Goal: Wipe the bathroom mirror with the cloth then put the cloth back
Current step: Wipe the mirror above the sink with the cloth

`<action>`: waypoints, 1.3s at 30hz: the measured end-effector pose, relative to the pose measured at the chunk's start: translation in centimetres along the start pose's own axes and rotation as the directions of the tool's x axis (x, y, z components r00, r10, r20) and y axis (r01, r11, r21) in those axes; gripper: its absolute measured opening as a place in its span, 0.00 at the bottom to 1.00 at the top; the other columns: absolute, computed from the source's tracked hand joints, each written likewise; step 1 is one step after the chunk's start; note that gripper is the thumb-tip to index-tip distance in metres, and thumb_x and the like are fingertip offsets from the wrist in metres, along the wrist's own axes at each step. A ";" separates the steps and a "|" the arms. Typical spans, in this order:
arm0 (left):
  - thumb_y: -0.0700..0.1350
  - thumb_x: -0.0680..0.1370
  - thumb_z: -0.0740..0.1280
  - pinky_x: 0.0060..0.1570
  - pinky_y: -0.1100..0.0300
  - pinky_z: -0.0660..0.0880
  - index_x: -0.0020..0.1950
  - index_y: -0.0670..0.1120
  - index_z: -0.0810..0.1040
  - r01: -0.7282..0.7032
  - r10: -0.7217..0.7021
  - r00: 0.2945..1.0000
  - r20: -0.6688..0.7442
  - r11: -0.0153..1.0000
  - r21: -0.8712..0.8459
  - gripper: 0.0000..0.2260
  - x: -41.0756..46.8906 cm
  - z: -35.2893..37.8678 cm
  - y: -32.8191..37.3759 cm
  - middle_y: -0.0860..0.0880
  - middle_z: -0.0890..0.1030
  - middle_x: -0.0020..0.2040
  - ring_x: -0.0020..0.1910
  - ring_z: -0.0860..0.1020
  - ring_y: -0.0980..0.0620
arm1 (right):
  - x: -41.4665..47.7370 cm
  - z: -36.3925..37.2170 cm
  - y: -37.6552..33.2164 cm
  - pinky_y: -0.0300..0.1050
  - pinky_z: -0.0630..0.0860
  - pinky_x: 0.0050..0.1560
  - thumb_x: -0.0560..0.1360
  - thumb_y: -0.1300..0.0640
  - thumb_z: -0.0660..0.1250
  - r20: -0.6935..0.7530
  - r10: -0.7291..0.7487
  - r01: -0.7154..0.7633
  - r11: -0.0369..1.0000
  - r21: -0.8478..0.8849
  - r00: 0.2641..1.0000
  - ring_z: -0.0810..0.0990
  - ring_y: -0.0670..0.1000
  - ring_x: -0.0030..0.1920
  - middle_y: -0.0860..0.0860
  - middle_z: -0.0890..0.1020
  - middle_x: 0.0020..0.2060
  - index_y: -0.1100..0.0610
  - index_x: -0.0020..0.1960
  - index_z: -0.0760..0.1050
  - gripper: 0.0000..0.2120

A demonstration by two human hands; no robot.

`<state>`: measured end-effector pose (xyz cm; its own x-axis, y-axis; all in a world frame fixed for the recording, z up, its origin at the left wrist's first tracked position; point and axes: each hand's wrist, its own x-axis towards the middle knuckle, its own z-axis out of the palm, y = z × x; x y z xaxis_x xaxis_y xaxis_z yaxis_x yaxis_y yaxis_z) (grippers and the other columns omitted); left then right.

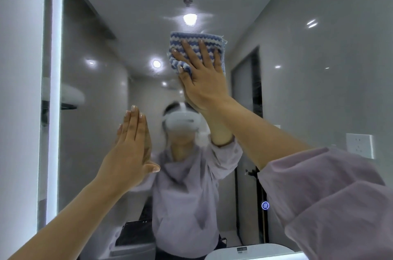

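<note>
A large bathroom mirror with a lit white frame fills the view. My right hand is raised high near the middle and presses a folded blue-and-white striped cloth flat against the glass, fingers spread over it. Lower and to the left, my left hand is held flat with its fingers together and pointing up, at or close to the glass, holding nothing. The mirror shows a person in a lilac hoodie wearing a white headset.
The mirror's lit left frame meets a white wall. A glowing blue touch button sits low on the glass. Reflected in the mirror are a wall socket, ceiling lights and a dark doorway. A white rounded object shows at the bottom edge.
</note>
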<state>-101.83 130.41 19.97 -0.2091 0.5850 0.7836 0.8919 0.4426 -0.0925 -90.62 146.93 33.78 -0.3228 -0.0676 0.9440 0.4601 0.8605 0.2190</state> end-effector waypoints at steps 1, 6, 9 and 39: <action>0.63 0.67 0.69 0.64 0.60 0.26 0.66 0.41 0.23 -0.005 0.005 1.000 -0.002 1.000 0.000 0.58 0.0 0.0 0.0 0.42 0.24 0.70 0.69 0.24 0.46 | -0.1 -0.1 0.5 0.50 0.29 0.72 0.83 0.47 0.44 0.001 -0.002 0.002 1.000 -0.006 1.000 0.40 0.50 0.77 0.43 0.48 0.78 0.43 0.77 0.48 0.23; 0.62 0.66 0.70 0.65 0.60 0.27 0.66 0.42 0.24 -0.032 0.032 0.999 -0.017 0.999 -0.011 0.58 -0.2 -0.1 0.1 0.42 0.26 0.70 0.69 0.25 0.46 | -2.0 -1.4 5.8 0.52 0.32 0.74 0.81 0.46 0.41 -0.009 0.079 -0.079 0.996 -0.049 0.997 0.41 0.51 0.77 0.45 0.49 0.78 0.44 0.78 0.47 0.24; 0.61 0.66 0.71 0.65 0.59 0.28 0.66 0.42 0.24 -0.035 0.035 0.999 -0.020 0.999 -0.027 0.58 -0.2 0.0 0.0 0.42 0.27 0.71 0.69 0.26 0.46 | -4.2 -3.1 11.5 0.54 0.37 0.75 0.80 0.46 0.41 -0.018 0.207 -0.207 0.976 -0.062 0.978 0.43 0.51 0.77 0.46 0.50 0.78 0.46 0.77 0.48 0.26; 0.53 0.60 0.79 0.69 0.58 0.34 0.70 0.43 0.30 0.027 -0.027 1.000 -0.007 1.000 0.006 0.62 0.2 0.6 -0.2 0.48 0.30 0.72 0.69 0.25 0.54 | -11.5 2.5 -4.4 0.55 0.29 0.73 0.83 0.48 0.47 0.104 0.032 -0.034 0.999 0.016 0.994 0.34 0.54 0.76 0.46 0.43 0.77 0.45 0.78 0.46 0.25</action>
<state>-102.32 130.83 19.75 -0.2304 0.5676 0.7904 0.8835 0.4625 -0.0746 -90.96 145.22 21.35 -0.3916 0.0130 0.9200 0.4577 0.8702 0.1825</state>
